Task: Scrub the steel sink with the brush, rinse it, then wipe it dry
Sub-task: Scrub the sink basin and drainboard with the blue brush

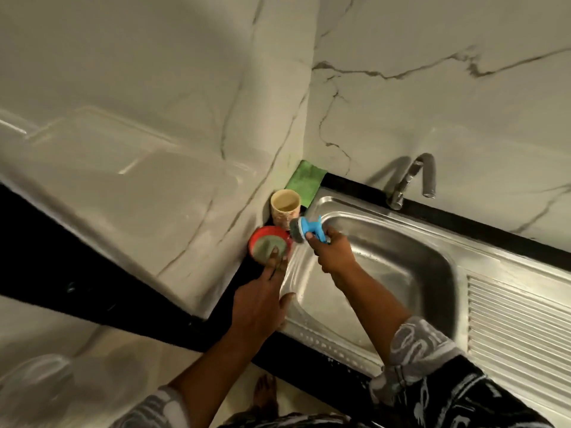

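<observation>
Head view: my right hand (332, 251) is curled round the handle of the blue brush (309, 228), holding it above the left rim of the sink (401, 257) with the bristle head facing left. My left hand (262, 301) is flat, fingers straight, their tips on the grey-green paste in the red tub (258, 234). The tub sits in the wall corner, just beside the sink. A cup (285, 205) stands just behind it, a green cloth (306, 179) behind that. The tap (414, 180) is at the sink's back edge, on the black table (463, 225).
</observation>
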